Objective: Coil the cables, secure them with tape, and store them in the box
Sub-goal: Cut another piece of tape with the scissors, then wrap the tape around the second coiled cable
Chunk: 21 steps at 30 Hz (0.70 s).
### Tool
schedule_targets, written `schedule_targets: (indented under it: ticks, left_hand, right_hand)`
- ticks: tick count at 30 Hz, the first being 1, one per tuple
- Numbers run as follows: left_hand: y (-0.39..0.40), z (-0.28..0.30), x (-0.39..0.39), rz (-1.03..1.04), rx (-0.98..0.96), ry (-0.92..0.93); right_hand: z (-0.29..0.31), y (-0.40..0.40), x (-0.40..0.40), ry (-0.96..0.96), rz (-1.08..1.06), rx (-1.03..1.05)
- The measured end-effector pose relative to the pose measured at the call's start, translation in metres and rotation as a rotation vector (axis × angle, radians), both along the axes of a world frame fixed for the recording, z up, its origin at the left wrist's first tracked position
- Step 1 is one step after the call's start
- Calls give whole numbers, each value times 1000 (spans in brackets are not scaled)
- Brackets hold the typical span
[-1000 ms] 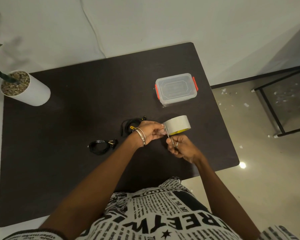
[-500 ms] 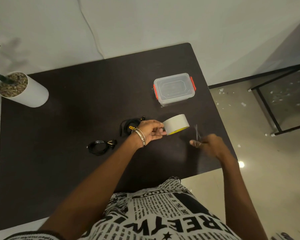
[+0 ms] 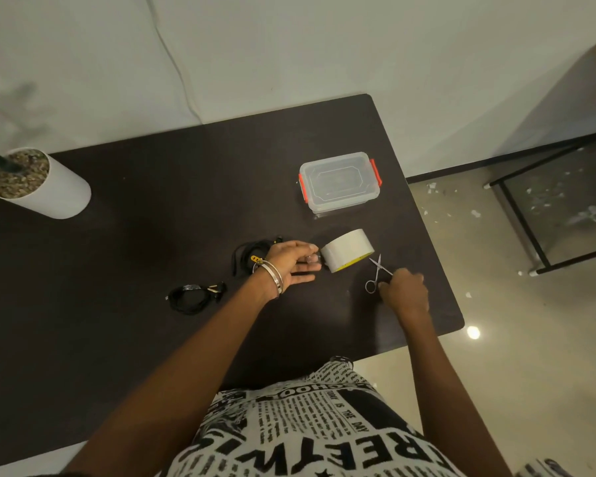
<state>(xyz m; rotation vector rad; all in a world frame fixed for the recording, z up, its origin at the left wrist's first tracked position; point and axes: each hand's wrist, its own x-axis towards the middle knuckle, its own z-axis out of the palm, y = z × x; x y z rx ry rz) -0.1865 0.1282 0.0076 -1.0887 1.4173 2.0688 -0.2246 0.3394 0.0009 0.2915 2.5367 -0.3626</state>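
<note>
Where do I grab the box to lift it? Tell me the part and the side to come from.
Grip the box across its two short ends, just under the orange clips, coming straight down from above. The lid is on and lies flat, the ends are the narrowest span, and the table around it leaves room for fingers on both sides.

bench (image 3: 152, 208): dark, matt, faint wood-like grain
box (image 3: 339, 182): clear glossy plastic with orange-red plastic clips, beyond the left hand (image 3: 295, 261)
tape roll (image 3: 346, 251): pale, smooth, paper-like outer face, yellow inner rim, at the left hand's fingertips
scissors (image 3: 377, 271): shiny bare metal, just by the right hand (image 3: 405, 290)
cables (image 3: 195, 296): black, slightly glossy sheath
bangles (image 3: 272, 275): polished metal
pot (image 3: 54, 192): white, smooth, matt; rough gravel on top
shirt (image 3: 307, 428): printed cloth
floor (image 3: 530, 339): glossy, reflective
</note>
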Motion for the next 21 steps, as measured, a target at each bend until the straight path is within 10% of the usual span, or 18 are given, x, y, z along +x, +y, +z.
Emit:
schedule_targets:
  ticks: [6,10,21]
  left_hand:
    - [-9,3,6,100,-10,60]
    - [-19,14,16,92,-8,126]
    - [-49,32,54,85,-220,326]
  right_hand:
    - [48,-14,-10,465,-11,-486]
    - [57,-63,-14,283,35,-868]
    - [41,-137,11,-42,71,-992]
